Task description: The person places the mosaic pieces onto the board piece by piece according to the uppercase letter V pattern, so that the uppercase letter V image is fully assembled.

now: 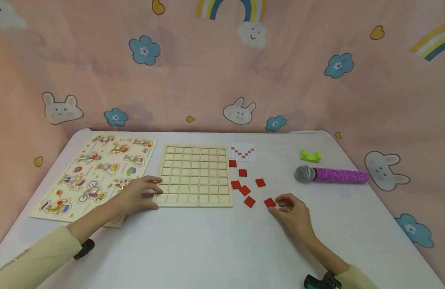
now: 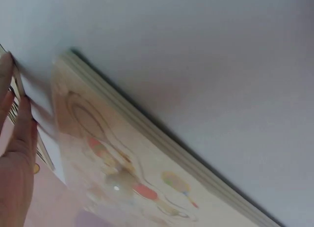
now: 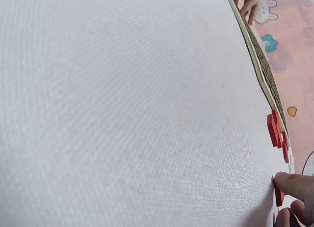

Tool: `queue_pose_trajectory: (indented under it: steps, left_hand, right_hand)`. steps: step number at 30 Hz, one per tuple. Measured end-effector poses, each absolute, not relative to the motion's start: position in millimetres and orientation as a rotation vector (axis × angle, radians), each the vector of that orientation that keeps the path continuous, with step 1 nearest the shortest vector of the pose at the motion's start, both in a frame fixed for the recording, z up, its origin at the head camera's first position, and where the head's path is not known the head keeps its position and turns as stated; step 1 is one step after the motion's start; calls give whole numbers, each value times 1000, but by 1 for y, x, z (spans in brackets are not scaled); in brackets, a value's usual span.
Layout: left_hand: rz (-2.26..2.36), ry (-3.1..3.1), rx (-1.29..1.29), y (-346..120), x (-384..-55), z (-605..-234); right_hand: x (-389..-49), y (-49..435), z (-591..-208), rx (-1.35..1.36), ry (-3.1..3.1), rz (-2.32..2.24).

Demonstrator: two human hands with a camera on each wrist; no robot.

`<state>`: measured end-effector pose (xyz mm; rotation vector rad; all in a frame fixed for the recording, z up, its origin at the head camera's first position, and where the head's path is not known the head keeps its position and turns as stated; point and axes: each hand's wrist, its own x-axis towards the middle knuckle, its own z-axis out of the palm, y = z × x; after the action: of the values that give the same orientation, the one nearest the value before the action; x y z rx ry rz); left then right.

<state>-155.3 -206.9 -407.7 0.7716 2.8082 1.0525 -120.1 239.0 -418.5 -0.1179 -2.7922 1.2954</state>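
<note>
A square wooden grid board (image 1: 193,206) lies flat in mid-table, its cells bare. My left hand (image 1: 141,194) rests against its left edge, fingers fairly straight and the thumb by the near left corner; in the left wrist view these fingers (image 2: 22,121) touch the board's side. Right of the board, my right hand (image 1: 294,216) pinches a small red square tile (image 1: 269,202) between thumb and forefinger, low at the table. The same tile (image 3: 278,195) shows under a fingertip in the right wrist view. Several other red tiles (image 1: 244,190) lie scattered between hand and board.
A white pattern card (image 1: 249,157) with a red V of squares lies behind the tiles. Picture puzzle boards (image 1: 96,168) lie stacked at the left, under my left forearm. A purple glittery microphone (image 1: 341,175) and a green curved block (image 1: 310,155) are at the right.
</note>
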Motion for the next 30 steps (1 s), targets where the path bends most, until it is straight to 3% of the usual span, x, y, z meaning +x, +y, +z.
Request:
queue_pose_trajectory:
  steps: [14, 30]
  left_hand:
    - [1235, 2617, 840, -217, -160, -411]
    - [1167, 2638, 746, -215, -164, -405]
  right_hand:
    - [-124, 251, -423, 79, -2727, 1313]
    - [-131, 244, -409, -22, -2773, 1499]
